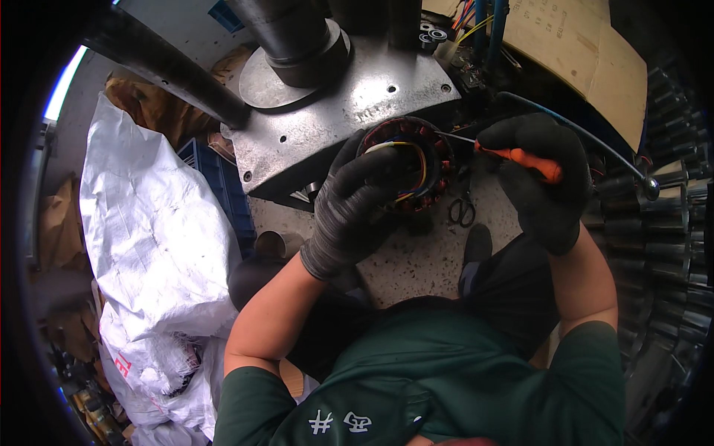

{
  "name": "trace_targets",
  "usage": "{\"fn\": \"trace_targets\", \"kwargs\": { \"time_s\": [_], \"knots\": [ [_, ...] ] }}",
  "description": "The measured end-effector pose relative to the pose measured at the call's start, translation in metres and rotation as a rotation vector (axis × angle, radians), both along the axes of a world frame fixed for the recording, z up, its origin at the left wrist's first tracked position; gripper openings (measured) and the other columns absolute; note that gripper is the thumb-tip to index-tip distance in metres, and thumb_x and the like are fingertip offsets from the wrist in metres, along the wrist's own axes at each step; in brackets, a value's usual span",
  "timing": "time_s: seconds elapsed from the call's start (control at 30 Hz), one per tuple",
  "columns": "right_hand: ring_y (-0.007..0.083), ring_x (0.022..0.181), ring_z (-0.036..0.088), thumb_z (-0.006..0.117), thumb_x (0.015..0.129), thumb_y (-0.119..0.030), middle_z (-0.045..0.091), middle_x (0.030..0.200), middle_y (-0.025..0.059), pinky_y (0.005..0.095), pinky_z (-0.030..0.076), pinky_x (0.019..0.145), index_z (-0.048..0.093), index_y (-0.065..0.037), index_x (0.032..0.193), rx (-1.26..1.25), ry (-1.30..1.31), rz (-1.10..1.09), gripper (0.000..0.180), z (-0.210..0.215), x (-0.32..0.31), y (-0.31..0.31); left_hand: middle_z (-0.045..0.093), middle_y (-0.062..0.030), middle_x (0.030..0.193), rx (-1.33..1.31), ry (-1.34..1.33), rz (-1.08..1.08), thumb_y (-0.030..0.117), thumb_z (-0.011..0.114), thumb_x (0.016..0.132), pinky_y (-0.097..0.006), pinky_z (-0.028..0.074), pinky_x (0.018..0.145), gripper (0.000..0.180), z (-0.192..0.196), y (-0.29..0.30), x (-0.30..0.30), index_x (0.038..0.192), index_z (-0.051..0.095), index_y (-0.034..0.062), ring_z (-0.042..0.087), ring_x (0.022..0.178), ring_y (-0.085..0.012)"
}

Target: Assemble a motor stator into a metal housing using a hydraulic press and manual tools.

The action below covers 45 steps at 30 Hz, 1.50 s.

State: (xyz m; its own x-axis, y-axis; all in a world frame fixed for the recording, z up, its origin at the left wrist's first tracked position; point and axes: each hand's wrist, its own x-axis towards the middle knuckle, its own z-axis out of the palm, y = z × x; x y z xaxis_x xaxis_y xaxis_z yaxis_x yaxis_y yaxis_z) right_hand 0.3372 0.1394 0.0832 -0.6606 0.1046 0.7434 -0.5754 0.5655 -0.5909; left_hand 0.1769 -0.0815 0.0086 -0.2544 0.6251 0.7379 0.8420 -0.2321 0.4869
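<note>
A speckled stone-like floor (431, 256) lies below a grey metal machine plate (335, 119), with a dark cylinder (294, 33) standing on the plate at twelve o'clock and a big white woven sack (152, 223) at nine o'clock. The left hand (357, 201), in a dark knit glove, is curled around a ring-shaped motor stator (416, 163) with copper windings and coloured wires, gripping it just past the plate's edge. The right hand (539, 175), gloved likewise, is closed around the orange handle of a screwdriver (520, 157) at three o'clock, whose thin shaft reaches the stator's rim. Small scissors (461, 210) lie on the floor between the hands. Cardboard (587, 52) sits at one o'clock.
</note>
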Motion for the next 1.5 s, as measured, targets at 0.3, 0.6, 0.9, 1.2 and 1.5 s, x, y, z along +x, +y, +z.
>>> {"fn": "trace_targets", "kwargs": {
  "time_s": [0.3, 0.6, 0.9, 1.2, 1.5],
  "knots": [
    [0.027, 0.096, 0.075, 0.075, 0.081, 0.015, 0.072, 0.108, 0.0167, 0.0357, 0.062, 0.079, 0.059, -0.002, 0.123, 0.116, 0.046, -0.026, 0.048, -0.003, -0.006, -0.006, 0.061, -0.0163, 0.136, -0.04, -0.162, 0.034, 0.005, 0.095, 0.06, -0.048, 0.056, 0.106, 0.049, -0.003, -0.007, 0.003, 0.099, 0.066, 0.0121, 0.058, 0.134, -0.0456],
    [0.029, 0.099, 0.075, 0.077, 0.081, 0.011, 0.072, 0.113, 0.0188, 0.0374, 0.061, 0.081, 0.059, -0.004, 0.124, 0.13, 0.028, -0.028, 0.048, -0.01, -0.009, -0.01, 0.059, -0.018, 0.142, -0.033, -0.102, 0.023, 0.009, 0.098, 0.063, -0.046, 0.055, 0.105, 0.059, -0.004, -0.008, -0.003, 0.11, 0.062, 0.0166, 0.061, 0.131, -0.0382],
    [0.031, 0.094, 0.075, 0.078, 0.078, 0.011, 0.073, 0.111, 0.0177, 0.0386, 0.062, 0.077, 0.06, -0.007, 0.121, 0.316, 0.002, -0.053, 0.051, -0.005, -0.012, -0.02, 0.06, -0.0168, 0.142, -0.031, -0.174, -0.008, 0.008, 0.097, 0.066, -0.044, 0.055, 0.106, 0.055, 0.006, -0.011, 0.002, 0.11, 0.064, 0.0156, 0.062, 0.13, -0.0366],
    [0.0272, 0.12, 0.067, 0.068, 0.091, 0.013, 0.069, 0.128, 0.0187, 0.0394, 0.059, 0.098, 0.063, -0.006, 0.119, -0.196, -0.06, 0.096, 0.034, -0.027, -0.02, -0.007, 0.062, -0.0161, 0.135, 0.012, -0.356, 0.075, 0.006, 0.096, 0.069, -0.041, 0.058, 0.102, 0.051, -0.005, -0.013, -0.003, 0.107, 0.063, 0.0127, 0.066, 0.125, -0.031],
    [0.0344, 0.116, 0.07, 0.058, 0.104, -0.009, 0.071, 0.124, 0.0214, 0.0455, 0.058, 0.101, 0.054, -0.002, 0.135, -0.66, -0.122, 0.116, 0.032, -0.021, -0.017, 0.003, 0.061, -0.0177, 0.138, -0.034, -0.162, 0.069, 0.008, 0.097, 0.067, -0.043, 0.059, 0.098, 0.053, -0.002, -0.015, -0.001, 0.107, 0.063, 0.0127, 0.067, 0.122, -0.0318]
  ]
}}
